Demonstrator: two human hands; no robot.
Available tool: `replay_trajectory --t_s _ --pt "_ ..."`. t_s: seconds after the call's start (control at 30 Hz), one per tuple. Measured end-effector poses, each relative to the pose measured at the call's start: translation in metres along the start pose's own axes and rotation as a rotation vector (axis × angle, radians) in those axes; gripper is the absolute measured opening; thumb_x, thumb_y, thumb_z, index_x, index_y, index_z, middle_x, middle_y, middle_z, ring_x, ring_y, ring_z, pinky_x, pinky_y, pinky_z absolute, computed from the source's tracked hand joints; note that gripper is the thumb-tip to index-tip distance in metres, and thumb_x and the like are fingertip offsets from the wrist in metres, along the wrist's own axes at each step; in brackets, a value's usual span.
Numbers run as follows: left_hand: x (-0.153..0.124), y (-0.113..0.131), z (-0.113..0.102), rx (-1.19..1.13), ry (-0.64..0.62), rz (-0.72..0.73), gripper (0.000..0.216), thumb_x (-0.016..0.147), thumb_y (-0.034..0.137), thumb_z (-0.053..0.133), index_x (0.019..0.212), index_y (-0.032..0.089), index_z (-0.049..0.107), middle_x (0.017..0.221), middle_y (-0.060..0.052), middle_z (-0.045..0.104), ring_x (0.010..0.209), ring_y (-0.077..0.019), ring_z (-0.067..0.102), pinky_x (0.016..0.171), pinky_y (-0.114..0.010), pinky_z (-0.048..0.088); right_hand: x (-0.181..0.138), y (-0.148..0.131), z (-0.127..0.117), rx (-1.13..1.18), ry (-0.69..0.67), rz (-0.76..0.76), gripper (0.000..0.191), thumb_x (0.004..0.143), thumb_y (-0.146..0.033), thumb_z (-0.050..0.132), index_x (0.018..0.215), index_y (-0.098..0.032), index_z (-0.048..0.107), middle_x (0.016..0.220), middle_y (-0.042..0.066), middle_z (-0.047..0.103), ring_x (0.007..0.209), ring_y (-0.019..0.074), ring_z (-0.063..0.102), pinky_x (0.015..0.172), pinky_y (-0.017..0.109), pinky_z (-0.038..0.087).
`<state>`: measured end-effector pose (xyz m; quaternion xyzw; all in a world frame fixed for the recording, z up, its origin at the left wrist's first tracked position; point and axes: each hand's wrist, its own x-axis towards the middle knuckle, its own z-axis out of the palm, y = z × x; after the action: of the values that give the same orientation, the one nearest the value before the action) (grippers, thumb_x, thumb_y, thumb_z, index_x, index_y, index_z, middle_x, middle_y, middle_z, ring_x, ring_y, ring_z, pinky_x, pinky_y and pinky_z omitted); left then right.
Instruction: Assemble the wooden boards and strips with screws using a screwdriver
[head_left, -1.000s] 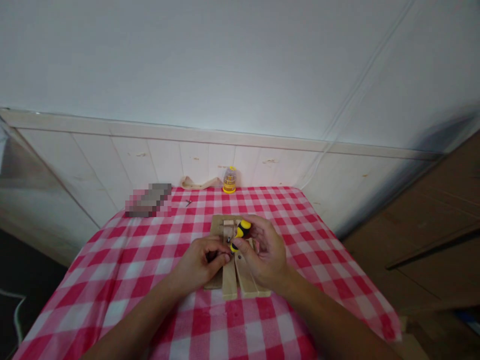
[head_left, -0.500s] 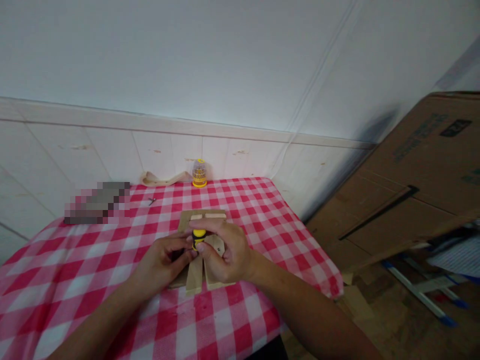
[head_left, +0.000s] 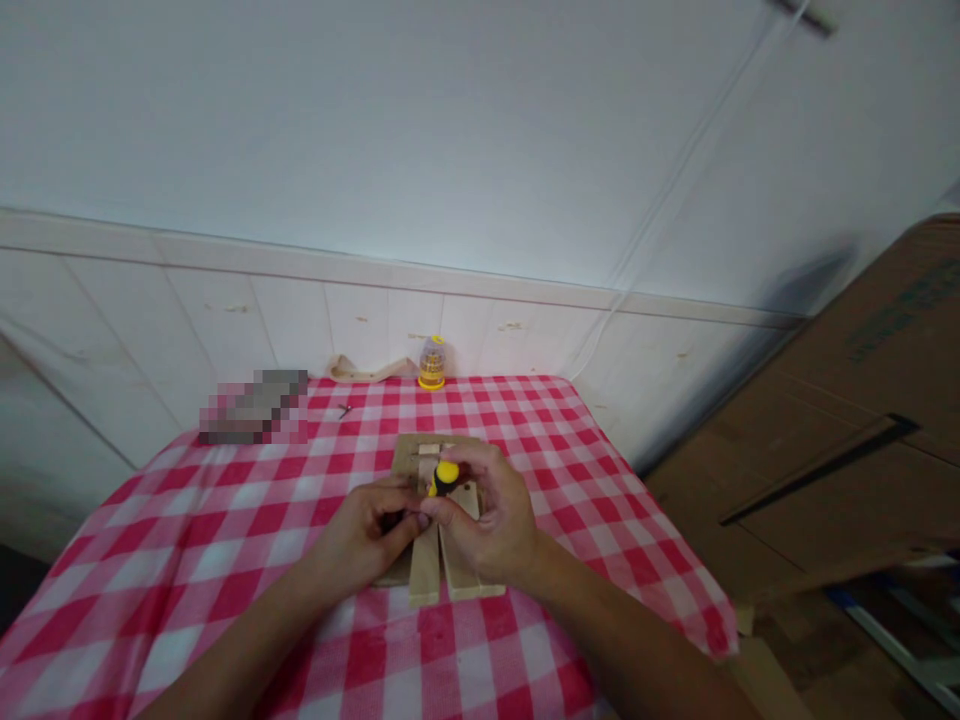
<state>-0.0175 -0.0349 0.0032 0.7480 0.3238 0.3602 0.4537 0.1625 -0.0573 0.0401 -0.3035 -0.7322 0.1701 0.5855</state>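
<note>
My right hand is closed around the yellow-and-black handle of a screwdriver, thumb and fingers on either side. The handle leans with its yellow end up and to the right. Close beside its lower end, my left hand is pinched shut; whatever lies between those fingertips is hidden. Beneath both hands are flat wooden pieces: a narrow strip points toward me, and a wider piece lies just right of it. They rest over a brownish board. The screwdriver's tip cannot be made out.
A red-and-white checked cloth covers the table. Along the wall stand a clear-topped yellow bit container and a curved wooden strip. A small dark metal piece and a pixelated flat object lie left. Cardboard leans at right.
The camera view has swung, so the whole scene sits further right and slightly lower. The screwdriver handle, nearly upright before, now tilts to the right. Both hands keep their places by the wood.
</note>
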Motion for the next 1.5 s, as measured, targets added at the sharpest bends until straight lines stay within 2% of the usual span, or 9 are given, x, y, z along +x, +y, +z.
replay_trajectory --t_s 0.1,0.27,0.43,0.7,0.83,0.93,1.07,1.37,1.5 --pt "0.001 0.000 0.001 0.006 0.003 0.008 0.025 0.092 0.026 0.057 0.075 0.015 0.072 0.077 -0.005 0.065 0.073 -0.0156 0.059 0.066 -0.025 0.045 0.003 0.000 -0.001 -0.028 -0.035 -0.023 0.044 0.087 -0.021 0.072 0.127 -0.031 0.059 0.116 0.005 0.072 0.102 0.0213 0.070 0.087 0.036 0.059" --pt "0.002 0.002 0.002 0.007 0.013 -0.002 0.022 0.091 0.024 0.057 0.079 0.016 0.073 0.082 -0.005 0.067 0.077 -0.0167 0.060 0.070 -0.026 0.045 0.008 -0.001 -0.005 -0.047 -0.069 -0.106 0.042 0.087 -0.016 0.070 0.125 -0.032 0.062 0.110 0.005 0.075 0.104 0.0221 0.070 0.090 0.039 0.059" --pt "0.003 0.003 0.001 -0.024 0.034 -0.003 0.020 0.090 0.022 0.056 0.077 0.017 0.071 0.081 -0.005 0.070 0.076 -0.0163 0.062 0.072 -0.027 0.045 0.006 -0.002 -0.011 -0.009 -0.112 -0.094 0.042 0.093 -0.017 0.056 0.133 -0.027 0.060 0.120 0.009 0.072 0.111 0.0246 0.069 0.093 0.042 0.059" --pt "0.003 0.003 0.001 -0.061 0.067 -0.033 0.017 0.085 0.022 0.059 0.073 0.016 0.070 0.078 -0.004 0.069 0.073 -0.0155 0.060 0.070 -0.026 0.044 0.003 0.002 -0.013 0.015 -0.127 -0.086 0.044 0.095 -0.016 0.055 0.137 -0.027 0.058 0.120 0.011 0.072 0.107 0.0249 0.071 0.092 0.041 0.060" --pt "0.003 0.000 0.002 -0.066 0.056 -0.033 0.013 0.081 0.021 0.062 0.072 0.015 0.070 0.069 -0.001 0.062 0.061 -0.0118 0.050 0.059 -0.024 0.036 0.003 0.001 -0.012 0.008 -0.148 -0.099 0.044 0.095 -0.015 0.055 0.137 -0.028 0.057 0.116 0.010 0.074 0.104 0.0254 0.072 0.089 0.041 0.061" --pt "0.003 -0.001 0.003 -0.078 0.059 -0.027 0.015 0.081 0.021 0.063 0.070 0.016 0.070 0.064 0.001 0.055 0.058 -0.0107 0.045 0.056 -0.023 0.033 0.002 0.000 -0.011 -0.010 -0.131 -0.084 0.045 0.095 -0.014 0.056 0.137 -0.029 0.057 0.112 0.009 0.074 0.100 0.0237 0.074 0.086 0.038 0.061" --pt "0.003 0.000 0.004 -0.089 0.066 -0.010 0.014 0.081 0.021 0.063 0.070 0.016 0.072 0.068 -0.001 0.058 0.065 -0.0124 0.051 0.060 -0.024 0.038 0.002 -0.001 -0.010 -0.033 -0.097 -0.051 0.044 0.094 -0.014 0.059 0.135 -0.029 0.060 0.111 0.008 0.075 0.097 0.0223 0.075 0.084 0.035 0.062" --pt "0.003 0.000 0.003 -0.079 0.051 0.001 0.015 0.084 0.019 0.061 0.076 0.017 0.074 0.081 -0.005 0.072 0.080 -0.0178 0.064 0.072 -0.027 0.047 0.004 -0.004 -0.008 -0.075 -0.031 -0.059 0.045 0.087 -0.010 0.068 0.127 -0.031 0.066 0.111 0.006 0.077 0.102 0.0229 0.074 0.088 0.036 0.062" --pt "0.003 0.001 0.003 -0.055 0.063 -0.028 0.015 0.085 0.020 0.062 0.076 0.017 0.074 0.082 -0.006 0.073 0.080 -0.0184 0.065 0.073 -0.028 0.047 0.003 -0.002 -0.007 -0.068 -0.012 -0.025 0.044 0.086 -0.012 0.071 0.126 -0.031 0.067 0.113 0.005 0.076 0.102 0.0231 0.073 0.089 0.038 0.062"
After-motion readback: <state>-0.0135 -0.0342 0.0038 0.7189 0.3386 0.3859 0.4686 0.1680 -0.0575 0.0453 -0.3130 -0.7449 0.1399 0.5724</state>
